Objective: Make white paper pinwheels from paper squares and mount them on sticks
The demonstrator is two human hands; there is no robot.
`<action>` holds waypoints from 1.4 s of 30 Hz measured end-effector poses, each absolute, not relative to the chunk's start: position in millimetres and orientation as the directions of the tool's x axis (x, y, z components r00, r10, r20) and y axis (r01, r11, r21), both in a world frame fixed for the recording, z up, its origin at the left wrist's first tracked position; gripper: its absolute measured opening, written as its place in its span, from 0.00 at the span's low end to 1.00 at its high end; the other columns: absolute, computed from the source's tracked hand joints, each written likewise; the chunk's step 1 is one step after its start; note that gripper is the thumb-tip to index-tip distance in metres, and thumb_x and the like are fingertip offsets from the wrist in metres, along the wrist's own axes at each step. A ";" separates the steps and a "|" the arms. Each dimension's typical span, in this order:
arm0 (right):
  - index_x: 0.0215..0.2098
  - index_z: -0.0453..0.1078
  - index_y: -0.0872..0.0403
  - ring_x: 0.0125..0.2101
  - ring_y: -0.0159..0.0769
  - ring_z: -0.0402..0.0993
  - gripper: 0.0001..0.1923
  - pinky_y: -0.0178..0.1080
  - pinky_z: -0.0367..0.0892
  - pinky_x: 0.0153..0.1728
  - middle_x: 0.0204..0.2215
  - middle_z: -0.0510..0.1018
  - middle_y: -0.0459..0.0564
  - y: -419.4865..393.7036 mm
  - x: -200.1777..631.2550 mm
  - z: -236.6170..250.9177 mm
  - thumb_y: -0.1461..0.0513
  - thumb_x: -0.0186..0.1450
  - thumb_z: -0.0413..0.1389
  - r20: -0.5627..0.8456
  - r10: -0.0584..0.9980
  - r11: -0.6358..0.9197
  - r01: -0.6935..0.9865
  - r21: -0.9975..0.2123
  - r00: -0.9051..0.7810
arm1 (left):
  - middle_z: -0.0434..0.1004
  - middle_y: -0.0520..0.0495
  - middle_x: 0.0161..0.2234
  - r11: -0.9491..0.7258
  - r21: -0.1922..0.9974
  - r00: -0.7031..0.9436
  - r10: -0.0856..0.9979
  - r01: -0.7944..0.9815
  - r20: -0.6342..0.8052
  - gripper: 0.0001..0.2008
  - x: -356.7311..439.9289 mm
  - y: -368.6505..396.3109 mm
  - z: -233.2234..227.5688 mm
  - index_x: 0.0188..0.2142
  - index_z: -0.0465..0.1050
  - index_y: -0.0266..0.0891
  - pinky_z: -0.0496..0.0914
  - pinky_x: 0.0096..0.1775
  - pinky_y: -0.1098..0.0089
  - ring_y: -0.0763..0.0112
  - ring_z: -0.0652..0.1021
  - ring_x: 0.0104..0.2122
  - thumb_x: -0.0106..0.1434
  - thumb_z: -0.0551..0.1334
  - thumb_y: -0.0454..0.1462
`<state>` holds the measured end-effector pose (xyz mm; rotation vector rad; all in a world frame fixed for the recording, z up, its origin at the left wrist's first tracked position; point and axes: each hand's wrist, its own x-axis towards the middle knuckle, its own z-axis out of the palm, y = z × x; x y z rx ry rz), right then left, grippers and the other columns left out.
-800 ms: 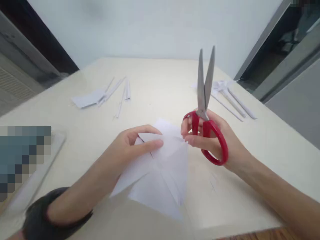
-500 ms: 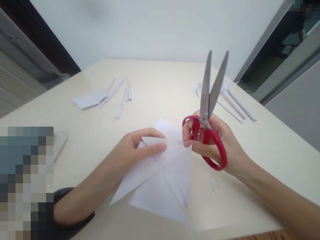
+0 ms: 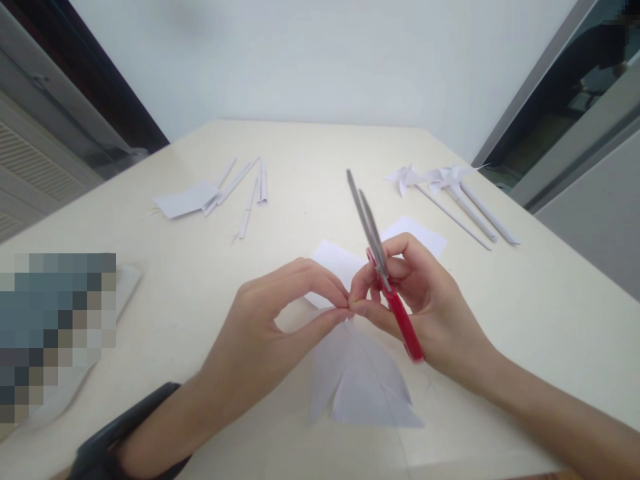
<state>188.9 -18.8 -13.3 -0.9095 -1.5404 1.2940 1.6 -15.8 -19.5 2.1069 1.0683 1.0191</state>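
Observation:
My left hand [image 3: 285,313] pinches thumb against fingertips at the top of a cut white paper sheet [image 3: 370,393], whose slit flaps hang down below. Against it, fingertip to fingertip, my right hand [image 3: 420,293] pinches at the same spot; the exact bit between the fingers is hidden. Red-handled scissors [image 3: 383,267] hang on my right fingers, seen nearly edge-on, blades pointing up and away. A thin thread [image 3: 400,440] trails below the paper.
White paper sheets [image 3: 330,260] lie behind my hands. At the back right are paper pinwheels [image 3: 407,179] on rolled paper sticks [image 3: 475,213]. Back left holds a folded paper [image 3: 187,200] and several paper rolls [image 3: 235,183]. A blurred-out object [image 3: 45,333] stands at the left edge.
My hands have come together at the paper's top, and the paper has tilted to hang down. The scissors have turned edge-on and dropped lower to the left.

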 end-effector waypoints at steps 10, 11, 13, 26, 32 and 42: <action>0.34 0.55 0.48 0.25 0.28 0.61 0.16 0.33 0.61 0.24 0.27 0.65 0.38 -8.8 203.6 -8.4 0.60 0.59 0.60 0.071 0.941 0.192 0.350 -0.917 -0.331 | 0.76 0.55 0.35 -0.360 0.881 0.303 0.914 0.308 0.269 0.04 -2.5 -12.8 -15.5 0.31 0.74 0.45 0.68 0.42 0.73 0.73 0.75 0.37 0.61 0.63 0.33; 0.35 0.55 0.48 0.25 0.28 0.60 0.16 0.33 0.60 0.24 0.27 0.64 0.38 -9.9 203.6 -8.2 0.59 0.59 0.60 0.075 0.937 0.220 0.409 -0.886 -0.342 | 0.77 0.55 0.34 -0.355 0.886 0.282 0.920 0.299 0.273 0.04 -2.5 -12.8 -15.2 0.31 0.74 0.45 0.68 0.41 0.74 0.74 0.76 0.37 0.61 0.63 0.34; 0.36 0.54 0.48 0.25 0.29 0.59 0.17 0.33 0.59 0.24 0.27 0.65 0.39 -11.7 203.3 -8.1 0.57 0.58 0.61 0.110 0.930 0.285 0.502 -0.816 -0.350 | 0.78 0.56 0.34 -0.343 0.898 0.235 0.930 0.275 0.284 0.04 -2.2 -12.9 -15.2 0.31 0.75 0.46 0.68 0.39 0.74 0.74 0.76 0.35 0.60 0.64 0.34; 0.34 0.56 0.50 0.25 0.29 0.60 0.17 0.33 0.59 0.24 0.29 0.69 0.42 -8.3 207.3 -9.3 0.61 0.56 0.61 0.280 0.894 0.441 0.571 -0.692 -0.350 | 0.77 0.55 0.34 -0.356 0.909 0.157 0.932 0.216 0.327 0.04 -0.2 -11.7 -14.3 0.32 0.76 0.45 0.69 0.40 0.71 0.72 0.75 0.36 0.59 0.64 0.33; 0.33 0.58 0.50 0.29 0.32 0.70 0.13 0.37 0.66 0.31 0.30 0.74 0.43 6.5 211.3 -16.3 0.61 0.57 0.59 0.006 0.980 0.097 0.452 -0.887 -0.198 | 0.76 0.50 0.40 -0.461 0.730 0.426 0.868 0.505 0.254 0.03 0.9 -4.3 -18.5 0.33 0.72 0.42 0.67 0.46 0.66 0.67 0.74 0.42 0.61 0.61 0.33; 0.34 0.59 0.51 0.32 0.34 0.72 0.08 0.39 0.67 0.36 0.30 0.74 0.43 9.6 216.0 -28.1 0.65 0.59 0.55 -0.039 0.970 0.061 0.394 -0.917 -0.241 | 0.73 0.47 0.44 -0.670 0.558 0.740 0.658 0.490 0.141 0.10 18.9 -13.2 -39.9 0.41 0.72 0.42 0.66 0.47 0.63 0.64 0.71 0.46 0.63 0.56 0.31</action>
